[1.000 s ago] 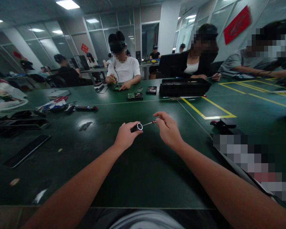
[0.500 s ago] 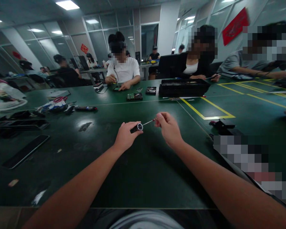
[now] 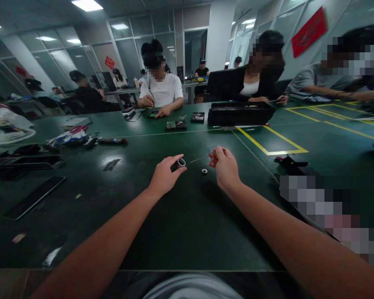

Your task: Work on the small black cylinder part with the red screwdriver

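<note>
My left hand (image 3: 166,174) is closed around a short black tube (image 3: 180,163) whose light-rimmed round end faces right. In my closed right hand (image 3: 226,166) is a thin screwdriver (image 3: 201,158), its handle pinched in the fingers. The shaft points left, and its tip is just short of the tube's mouth, apart from it. A small round part (image 3: 204,171), dark with a pale centre, lies on the green table (image 3: 187,232) between my hands.
A dark phone-like slab (image 3: 35,197) lies at the left, below a heap of tools and cables (image 3: 75,137). Ahead are a black box-shaped casing (image 3: 241,113) and circuit boards (image 3: 176,125). A person in a white shirt (image 3: 170,89) works across the table.
The screwdriver has come out of the tube as my right hand moved right. The small round part now lies on the table below the shaft. My left hand still holds the tube.
</note>
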`<state>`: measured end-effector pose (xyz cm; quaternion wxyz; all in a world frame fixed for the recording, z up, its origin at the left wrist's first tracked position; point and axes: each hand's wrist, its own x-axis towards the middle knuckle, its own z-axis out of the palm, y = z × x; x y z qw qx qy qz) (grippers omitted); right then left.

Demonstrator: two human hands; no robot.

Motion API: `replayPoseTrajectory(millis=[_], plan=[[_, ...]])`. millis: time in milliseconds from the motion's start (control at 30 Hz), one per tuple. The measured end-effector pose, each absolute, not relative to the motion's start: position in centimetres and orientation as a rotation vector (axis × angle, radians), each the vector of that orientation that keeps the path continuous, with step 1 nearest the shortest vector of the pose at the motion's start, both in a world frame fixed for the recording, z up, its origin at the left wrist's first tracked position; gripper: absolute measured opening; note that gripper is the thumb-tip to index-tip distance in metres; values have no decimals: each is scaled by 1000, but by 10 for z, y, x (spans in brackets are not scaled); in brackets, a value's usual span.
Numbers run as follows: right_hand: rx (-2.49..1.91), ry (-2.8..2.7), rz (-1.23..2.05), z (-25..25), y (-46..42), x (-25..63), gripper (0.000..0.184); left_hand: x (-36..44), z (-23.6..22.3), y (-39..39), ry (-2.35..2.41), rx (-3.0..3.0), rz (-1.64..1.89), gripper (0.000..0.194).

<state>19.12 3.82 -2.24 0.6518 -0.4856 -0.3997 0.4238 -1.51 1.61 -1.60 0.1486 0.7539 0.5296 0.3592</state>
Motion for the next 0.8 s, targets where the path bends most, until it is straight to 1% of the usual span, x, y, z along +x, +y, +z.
replayPoseTrajectory(millis=[200,300,367,467,600,667,733,800], plan=[[-1073,-991,743,-15,36,196,24,-13,-18,18,1336,1852,1119,41],[-1062,-1045,635,-10,34,198,25,-8,-15,18,1329,1737,1067,41],[-1056,-1065,605,-7,33,198,25,-3,-10,15,1386,1729,974,42],[-1042,-1060,613,-6,32,198,25,7,0,8,1443,1875,794,44],[-1047,-1044,615,-6,33,198,23,25,6,8,1376,2160,526,27],[-1051,-1041,609,-6,34,198,24,33,4,14,1348,2272,445,24],[-1049,-1037,614,-5,34,199,25,41,1,24,1358,2369,376,28],[-1041,-1033,631,-5,33,198,25,48,-4,34,1391,2448,305,37]])
